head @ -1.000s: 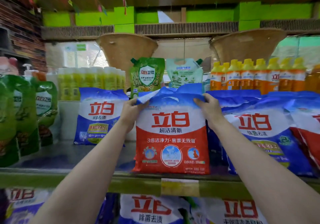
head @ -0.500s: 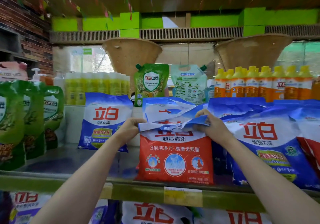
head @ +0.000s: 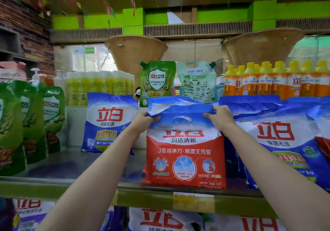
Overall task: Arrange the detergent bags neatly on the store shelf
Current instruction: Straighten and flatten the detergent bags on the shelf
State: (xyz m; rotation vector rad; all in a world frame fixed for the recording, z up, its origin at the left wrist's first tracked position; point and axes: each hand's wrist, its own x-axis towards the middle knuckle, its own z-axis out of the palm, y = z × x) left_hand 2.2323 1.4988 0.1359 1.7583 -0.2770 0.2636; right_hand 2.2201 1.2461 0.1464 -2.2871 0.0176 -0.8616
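Observation:
A red, white and blue detergent bag (head: pixel 184 161) stands upright at the front of the metal shelf (head: pixel 71 168). My left hand (head: pixel 142 123) grips its folded blue top at the left corner. My right hand (head: pixel 220 117) grips the top at the right corner. Another bag's top shows just behind it. A blue and white detergent bag (head: pixel 109 123) stands alone to the left. More blue bags (head: pixel 278 141) lean in a row on the right, touching the held bag.
Green refill pouches (head: pixel 26 123) line the left end of the shelf. Yellow bottles (head: pixel 100 86), two pouches (head: pixel 157 81) and orange bottles (head: pixel 278 81) stand behind. The shelf's front rail (head: pixel 53 189) carries a price tag (head: pixel 193 202). More bags lie on the shelf below.
My hands crumpled the bag's top down half a second ago, then pulled it upward and flatter. The bag stays in the same spot on the shelf.

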